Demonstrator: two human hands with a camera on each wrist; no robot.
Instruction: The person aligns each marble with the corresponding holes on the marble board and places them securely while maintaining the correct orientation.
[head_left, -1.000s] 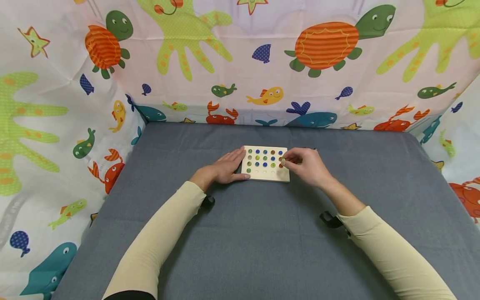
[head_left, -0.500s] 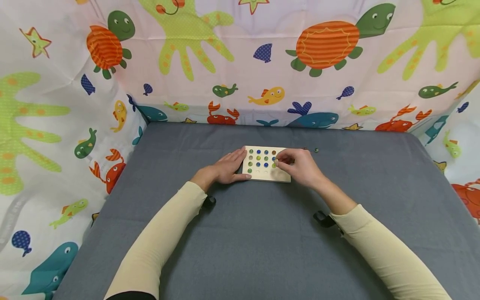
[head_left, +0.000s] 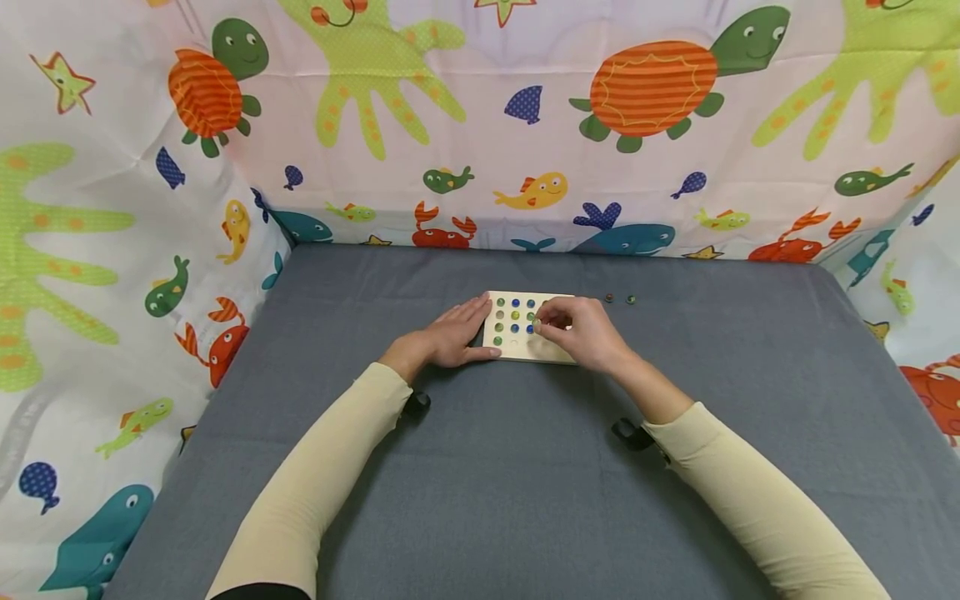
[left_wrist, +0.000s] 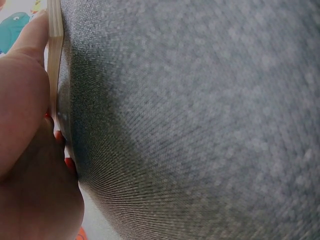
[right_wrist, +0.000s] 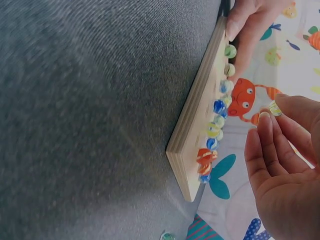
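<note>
A pale wooden board (head_left: 536,353) with rows of round hollows lies on the table; coloured glass marbles (head_left: 515,316) fill many of them. My left hand (head_left: 453,335) rests against the board's left side, its fingers straight and its thumb at the front-left corner. In the left wrist view the thumb touches the board's layered edge (left_wrist: 54,75). Above the board, my right hand (head_left: 583,330) pinches a clear marble with yellowish streaks (right_wrist: 275,108) between thumb and fingertips. That hand hides the board's right part in the head view.
Two loose marbles, one reddish (head_left: 609,297) and one green (head_left: 631,299), lie behind the board to the right. Grey cloth (head_left: 510,467) covers the table. A printed curtain (head_left: 480,117) with sea animals stands around the back and sides.
My right hand has moved left across the board with the marble, from its right edge toward the middle. Both loose marbles have come into view behind it. My left hand stays put.
</note>
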